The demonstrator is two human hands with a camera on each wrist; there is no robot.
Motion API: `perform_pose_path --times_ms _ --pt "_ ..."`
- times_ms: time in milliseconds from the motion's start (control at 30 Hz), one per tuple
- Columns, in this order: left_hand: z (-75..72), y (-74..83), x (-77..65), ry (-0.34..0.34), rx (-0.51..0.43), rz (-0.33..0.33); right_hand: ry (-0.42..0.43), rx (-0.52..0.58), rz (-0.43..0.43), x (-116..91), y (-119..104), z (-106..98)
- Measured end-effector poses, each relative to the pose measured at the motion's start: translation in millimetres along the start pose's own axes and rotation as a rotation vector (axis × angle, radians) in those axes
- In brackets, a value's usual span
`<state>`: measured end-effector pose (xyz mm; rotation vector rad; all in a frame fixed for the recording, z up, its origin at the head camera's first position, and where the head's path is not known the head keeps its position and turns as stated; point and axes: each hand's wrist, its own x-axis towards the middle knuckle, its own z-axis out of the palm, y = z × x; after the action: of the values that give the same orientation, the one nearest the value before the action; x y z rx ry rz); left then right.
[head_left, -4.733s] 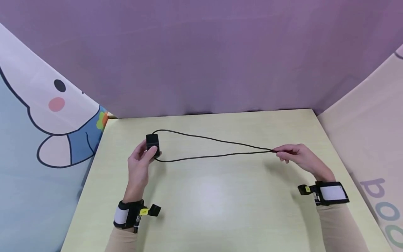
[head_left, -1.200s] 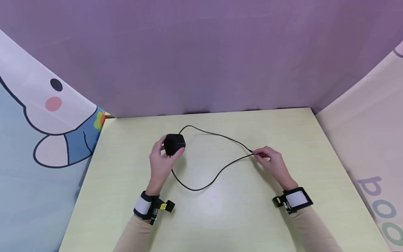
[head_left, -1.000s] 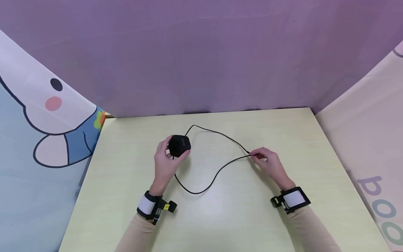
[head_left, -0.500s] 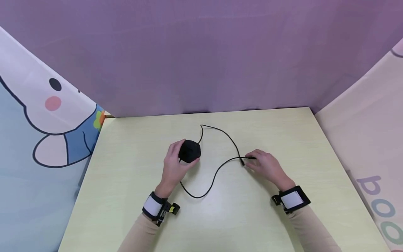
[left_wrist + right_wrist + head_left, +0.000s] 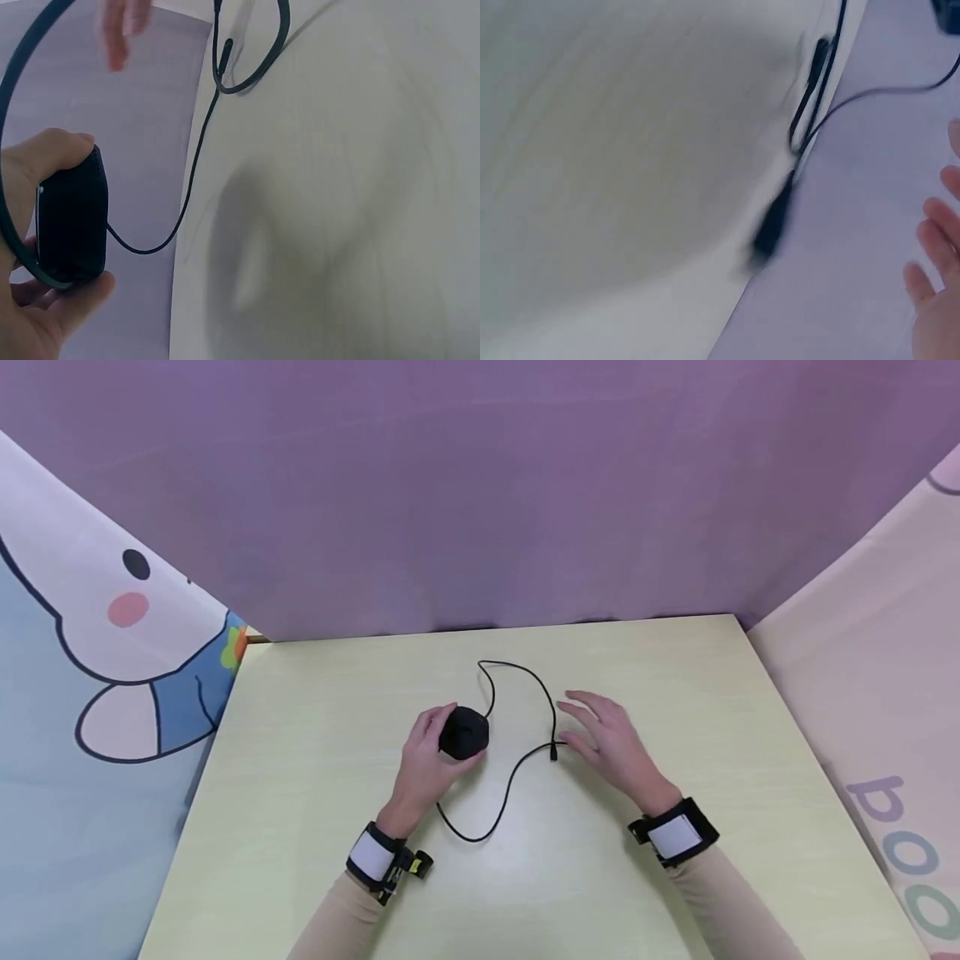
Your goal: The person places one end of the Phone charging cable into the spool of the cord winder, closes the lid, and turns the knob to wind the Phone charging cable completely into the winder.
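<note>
My left hand grips a small black box above the table, thumb on one side and fingers on the other. Thin black cable comes off the box on two sides and curves to the right. Its two ends cross near a dark plug. My right hand is beside these ends with fingers spread and nothing held. In the right wrist view one plug hangs blurred, apart from the fingers. The left wrist view shows the box held between thumb and fingers.
The pale wooden table lies beneath both hands. A purple cloth stands along its back edge. A printed cartoon sheet borders the left side, and a pale lettered sheet the right.
My left hand has moved right with the box, turning it. My right hand has moved left, let go of both cable ends and spread its fingers. The cable loop has slackened.
</note>
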<state>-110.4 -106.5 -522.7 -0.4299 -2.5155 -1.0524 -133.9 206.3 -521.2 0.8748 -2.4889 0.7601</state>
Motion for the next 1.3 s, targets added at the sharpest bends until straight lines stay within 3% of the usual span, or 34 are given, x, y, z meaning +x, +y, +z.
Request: perform_pose_path --times_ms 167,433,733,1300 --pt "3.1 0.5 -3.8 -0.046 0.027 0.018 -0.046 0.066 -0.083 12 -22 15" --pt "7.5 3.6 -6.8 -0.151 0.040 0.073 -0.110 0.156 -0.108 21 -39 30" --pt "7.8 11.7 -7.3 -0.191 0.032 0.164 -0.054 0.233 -0.178 26 -39 34" --pt "6.1 16.9 -5.2 -0.230 0.063 0.172 -0.040 0.282 -0.149 23 -31 32"
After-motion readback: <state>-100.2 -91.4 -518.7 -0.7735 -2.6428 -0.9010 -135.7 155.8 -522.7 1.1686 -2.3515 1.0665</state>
